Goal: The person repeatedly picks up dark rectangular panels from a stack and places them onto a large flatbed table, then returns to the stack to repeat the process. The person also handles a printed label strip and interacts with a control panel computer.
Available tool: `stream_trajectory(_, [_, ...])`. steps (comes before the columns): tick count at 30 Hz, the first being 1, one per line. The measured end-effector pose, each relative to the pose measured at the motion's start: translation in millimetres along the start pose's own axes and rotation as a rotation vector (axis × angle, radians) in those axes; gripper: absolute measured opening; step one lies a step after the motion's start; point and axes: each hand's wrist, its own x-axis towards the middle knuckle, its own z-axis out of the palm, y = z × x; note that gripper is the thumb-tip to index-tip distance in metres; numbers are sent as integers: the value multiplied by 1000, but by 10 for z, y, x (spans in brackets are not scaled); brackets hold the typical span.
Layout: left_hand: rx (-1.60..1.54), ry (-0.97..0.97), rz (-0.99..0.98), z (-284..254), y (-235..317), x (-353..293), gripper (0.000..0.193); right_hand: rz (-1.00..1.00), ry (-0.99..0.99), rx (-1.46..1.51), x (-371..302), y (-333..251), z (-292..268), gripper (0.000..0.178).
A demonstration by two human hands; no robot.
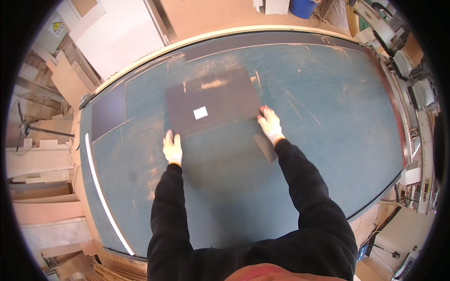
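Note:
A dark brown rectangular panel (pixel 218 100) lies across the middle of the blue-green table (pixel 337 117). A small white label (pixel 200 113) is on its face, and pale dust streaks show near its far side. My left hand (pixel 172 149), in a white glove, grips the panel's near left corner. At the near right corner my right hand (pixel 270 124), gloved too with reddish fingertips, holds the panel's edge. A small dark offcut (pixel 266 148) lies beside my right wrist, partly covered by the sleeve. The fingers under the panel are hidden.
A long dark strip (pixel 272 39) runs along the table's far edge. Another dark panel (pixel 108 111) lies at the left, with a white strip (pixel 107 194) nearer me. Machinery (pixel 417 89) borders the right side. Stacked boards (pixel 47 201) stand left, a blue bin (pixel 302 8) beyond.

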Motion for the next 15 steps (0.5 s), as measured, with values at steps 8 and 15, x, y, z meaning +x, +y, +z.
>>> stream_trajectory(8, [-655, -151, -741, -2001, -129, -2781, 43, 906, -245, 809, -2468, -1376, -1473, 42])
stream_trajectory(15, [-626, -410, -628, -3232, 309, -3038, 27, 803, -451, 941, -2722, -2351, -1990, 29])
